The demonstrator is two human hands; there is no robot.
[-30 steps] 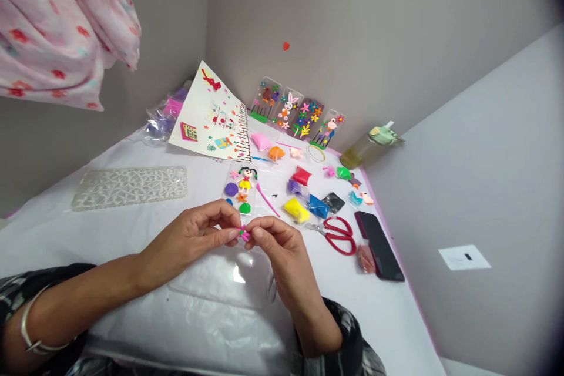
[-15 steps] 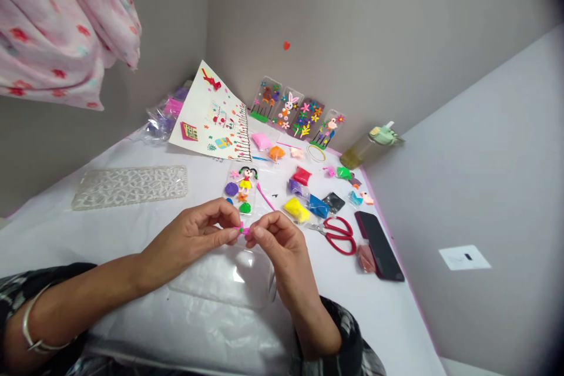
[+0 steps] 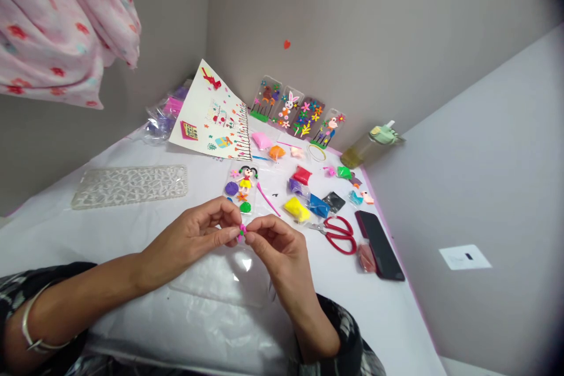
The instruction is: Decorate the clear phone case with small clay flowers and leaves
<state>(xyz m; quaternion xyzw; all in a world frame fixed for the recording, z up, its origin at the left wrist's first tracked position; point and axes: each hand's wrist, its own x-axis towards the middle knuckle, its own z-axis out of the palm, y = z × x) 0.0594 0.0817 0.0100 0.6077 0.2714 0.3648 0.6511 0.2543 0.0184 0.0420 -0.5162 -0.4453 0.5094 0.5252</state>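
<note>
Both hands work at mid-table, fingers meeting over a small pink piece (image 3: 242, 233) with a green spot. Left hand (image 3: 205, 230): thumb and fingers pinched together on its left side; silver bangle (image 3: 30, 329) at the wrist. Right hand (image 3: 279, 249): thumb and forefinger closed on its right side. The piece sits between the two sets of fingertips, above the near part of the white table (image 3: 48, 241), close to a clear flat case (image 3: 215, 285). Just beyond the fingers, a decorated case (image 3: 235, 200) with a black-haired figure in a yellow skirt; beside it, a thin pink stick (image 3: 268, 198). Right of that, a red packet (image 3: 302, 175), a yellow packet (image 3: 296, 210), a blue packet (image 3: 318, 206) and a black packet (image 3: 333, 202). Red-handled scissors (image 3: 340, 237) lie near the yellow one; farther right, a dark phone (image 3: 379, 245). Far left, a web-patterned case (image 3: 130, 187). At the back, a bottle (image 3: 363, 144) with a pale green lid.
</note>
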